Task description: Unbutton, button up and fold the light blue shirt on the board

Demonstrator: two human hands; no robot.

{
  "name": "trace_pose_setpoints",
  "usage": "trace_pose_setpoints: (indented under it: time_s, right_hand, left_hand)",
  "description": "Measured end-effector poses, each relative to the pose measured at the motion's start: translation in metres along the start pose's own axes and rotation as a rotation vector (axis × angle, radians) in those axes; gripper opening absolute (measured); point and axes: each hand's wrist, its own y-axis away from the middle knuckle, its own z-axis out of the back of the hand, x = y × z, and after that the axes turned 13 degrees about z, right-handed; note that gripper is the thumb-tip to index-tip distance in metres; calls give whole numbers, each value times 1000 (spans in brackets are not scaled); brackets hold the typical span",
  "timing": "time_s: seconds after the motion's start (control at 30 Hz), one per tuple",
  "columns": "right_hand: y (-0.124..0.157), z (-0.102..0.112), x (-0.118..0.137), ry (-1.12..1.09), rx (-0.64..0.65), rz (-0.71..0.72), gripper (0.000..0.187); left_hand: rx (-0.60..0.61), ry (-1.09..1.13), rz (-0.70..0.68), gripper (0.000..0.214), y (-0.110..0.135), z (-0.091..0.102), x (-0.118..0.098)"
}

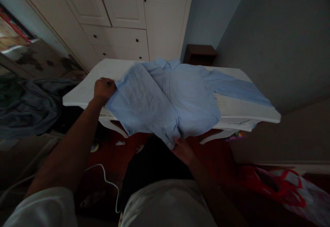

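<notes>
A light blue button-up shirt (193,93) lies front side up on a white table (85,82), its collar toward the far edge. One sleeve stretches out to the right across the tabletop. The other sleeve is folded diagonally over the shirt's front, its buttoned cuff hanging past the near edge. My left hand (104,89) is closed on the shirt's left edge. At the cuff, my right hand (182,150) pinches the sleeve's end. The shirt's lower hem also hangs over the near edge.
White cabinets with drawers (121,38) stand behind the table. A small brown box-like stand (201,53) is by the wall. Dark clothes (33,103) are heaped at left. A white cable (105,179) runs over the reddish floor, and a red and white bag (286,189) sits at right.
</notes>
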Motion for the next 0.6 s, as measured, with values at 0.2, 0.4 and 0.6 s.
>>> trace_pose_setpoints:
  time_s: [0.2,0.4,0.6]
  right_hand:
    - [27,-8,12,40,-2,-3,28]
    - [56,5,28,73,-33,106,22]
    - [58,10,15,162,-74,107,22]
  left_hand:
    - [-39,49,68,36,-1,1,-1]
    - [-28,144,86,33,-8,-2,1]
    - [-64,265,109,37,-12,-11,7]
